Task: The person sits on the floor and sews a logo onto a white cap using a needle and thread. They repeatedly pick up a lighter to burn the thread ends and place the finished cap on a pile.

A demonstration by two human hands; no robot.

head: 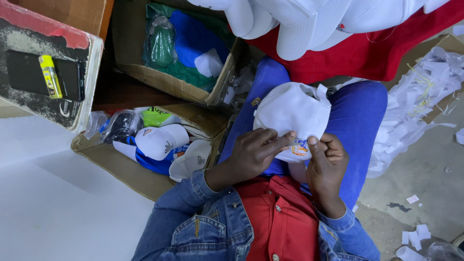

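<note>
White cap [290, 113] on the lap, left hand [253, 152] with fingers [282, 141] closed on its lower edge, right hand [326, 162] curled, thumb pinching the embroidered patch [299, 147], more white caps [309, 21] piled above, box [145, 164] of caps at left, paper scraps [425, 96] on the floor at right

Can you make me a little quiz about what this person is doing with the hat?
1. True or false: both hands touch the white cap.
2. What lies on the black phone? A) lighter B) spoon C) key
3. The cap rests on the person's ____ .

Key: 1 true: left hand and right hand pinch its edge. 2 A, a yellow lighter. 3 lap, on blue trousers.
</note>
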